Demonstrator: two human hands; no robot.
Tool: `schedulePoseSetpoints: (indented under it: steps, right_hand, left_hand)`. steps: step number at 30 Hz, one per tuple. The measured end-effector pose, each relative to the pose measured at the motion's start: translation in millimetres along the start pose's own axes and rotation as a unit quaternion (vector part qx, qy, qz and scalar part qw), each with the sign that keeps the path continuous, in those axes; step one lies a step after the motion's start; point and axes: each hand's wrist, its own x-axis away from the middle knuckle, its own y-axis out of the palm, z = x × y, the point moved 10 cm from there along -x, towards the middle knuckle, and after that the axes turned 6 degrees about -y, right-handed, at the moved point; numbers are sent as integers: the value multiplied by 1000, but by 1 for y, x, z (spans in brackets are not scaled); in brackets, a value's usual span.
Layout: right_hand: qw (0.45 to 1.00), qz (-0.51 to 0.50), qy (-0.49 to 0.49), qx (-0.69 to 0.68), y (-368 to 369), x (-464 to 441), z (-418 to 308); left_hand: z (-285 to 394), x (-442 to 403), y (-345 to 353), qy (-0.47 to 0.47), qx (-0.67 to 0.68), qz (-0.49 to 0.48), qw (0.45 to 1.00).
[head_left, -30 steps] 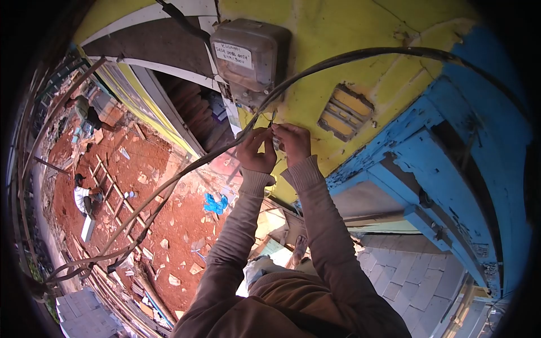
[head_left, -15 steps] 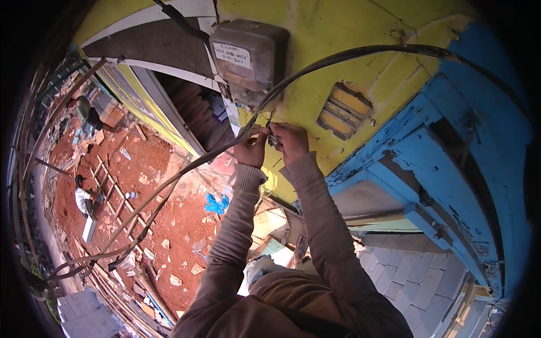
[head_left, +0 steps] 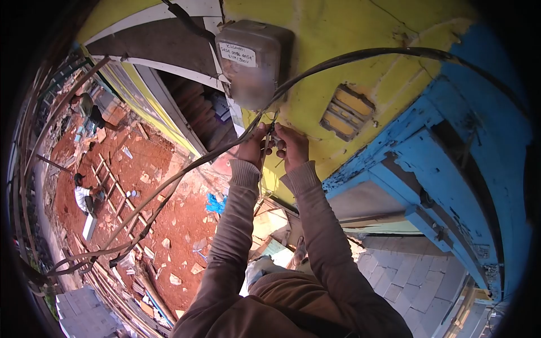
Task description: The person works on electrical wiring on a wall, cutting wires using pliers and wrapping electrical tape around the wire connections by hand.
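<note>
Just below the grey meter box (head_left: 253,62) on the yellow wall, both my hands meet at thin wires (head_left: 272,125). My left hand (head_left: 252,147) pinches the wires from the left, its fingers curled. My right hand (head_left: 293,147) closes on them from the right, with its fingertips bent inward. A thin strand hangs down between the hands. The thick black cable (head_left: 332,59) arches over the wall and passes close beside my left hand. Exactly where the wires join is too small to tell.
A vent opening (head_left: 347,111) is in the wall at the right, beside blue peeling woodwork (head_left: 417,169). On the red ground far below, a person (head_left: 84,194) sits near a bamboo ladder (head_left: 115,191), and another person (head_left: 87,110) bends further off. Blue plastic (head_left: 215,203) lies below.
My hands have turned more upright, with the fingers now curled below the wires and a strand showing between them. The view has shifted slightly.
</note>
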Motion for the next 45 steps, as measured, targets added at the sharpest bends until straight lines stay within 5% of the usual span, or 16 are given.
schedulePoseSetpoints:
  steps: [10,33,40,45]
  right_hand:
    - [991,-135,15,21,14,-20,-3]
    - [977,6,-166,131,4,-36,-1]
    - [981,7,-98,170,3,-29,1]
    - [969,25,-170,180,5,-36,-5]
  left_hand:
    - [-14,0,1,44,72,-69,994]
    - [-13,-12,-19,74,51,22,996]
    - [-13,-8,-21,61,46,52,996]
    - [-12,-11,-21,79,56,34,995]
